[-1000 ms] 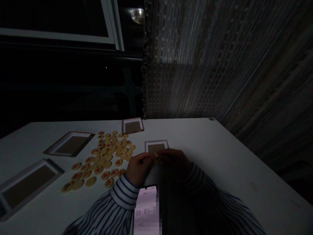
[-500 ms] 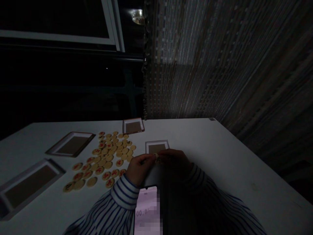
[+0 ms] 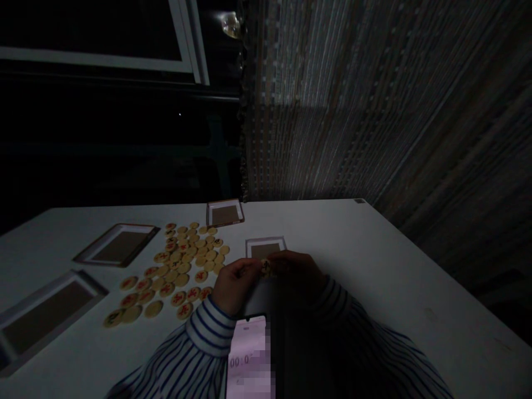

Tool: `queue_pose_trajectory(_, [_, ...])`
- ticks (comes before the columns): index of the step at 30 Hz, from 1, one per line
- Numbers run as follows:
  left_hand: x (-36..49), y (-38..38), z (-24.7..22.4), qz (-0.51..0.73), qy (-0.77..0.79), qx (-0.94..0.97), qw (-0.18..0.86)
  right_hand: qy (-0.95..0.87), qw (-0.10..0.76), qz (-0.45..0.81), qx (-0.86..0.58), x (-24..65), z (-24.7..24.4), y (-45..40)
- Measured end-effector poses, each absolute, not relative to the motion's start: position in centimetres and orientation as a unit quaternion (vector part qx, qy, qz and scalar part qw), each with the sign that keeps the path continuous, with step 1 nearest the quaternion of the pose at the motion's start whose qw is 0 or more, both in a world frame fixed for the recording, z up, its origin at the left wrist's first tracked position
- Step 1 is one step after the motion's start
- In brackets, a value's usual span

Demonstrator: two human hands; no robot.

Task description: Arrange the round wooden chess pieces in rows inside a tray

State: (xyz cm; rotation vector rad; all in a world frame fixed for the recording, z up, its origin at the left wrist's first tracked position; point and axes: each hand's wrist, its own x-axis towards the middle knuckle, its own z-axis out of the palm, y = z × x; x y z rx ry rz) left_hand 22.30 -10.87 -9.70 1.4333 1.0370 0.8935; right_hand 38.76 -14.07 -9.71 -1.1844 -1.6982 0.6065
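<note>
The round piece (image 3: 265, 267) has turned slightly, pinched between fingers (image 3: 253, 269) of the left hand (image 3: 233, 285) and the shadowed, indistinct right hand (image 3: 302, 272).

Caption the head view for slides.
Left hand and right hand hold a round piece over a white table near scattered pieces and a lit phone.

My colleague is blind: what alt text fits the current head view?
Left hand and right hand hold at least one round game piece between them in dim light at a white table. Many loose pieces and four shallow boxes lie there, mostly to the left; a lit phone shows between the sleeves.
</note>
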Motion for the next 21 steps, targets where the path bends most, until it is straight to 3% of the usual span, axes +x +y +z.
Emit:
queue_pose_trajectory(13, [22.21, -11.00, -9.37, 0.393, 0.431, 0.606, 0.541, -0.698, 0.474, 0.239, -0.481, 38.61, -9.51, -14.24])
queue_pose_trajectory(21, [22.40, -10.97, -9.43, 0.398, 0.442, 0.565, 0.572, -0.746, 0.442, 0.158, -0.473, 38.23, -9.34, -14.16])
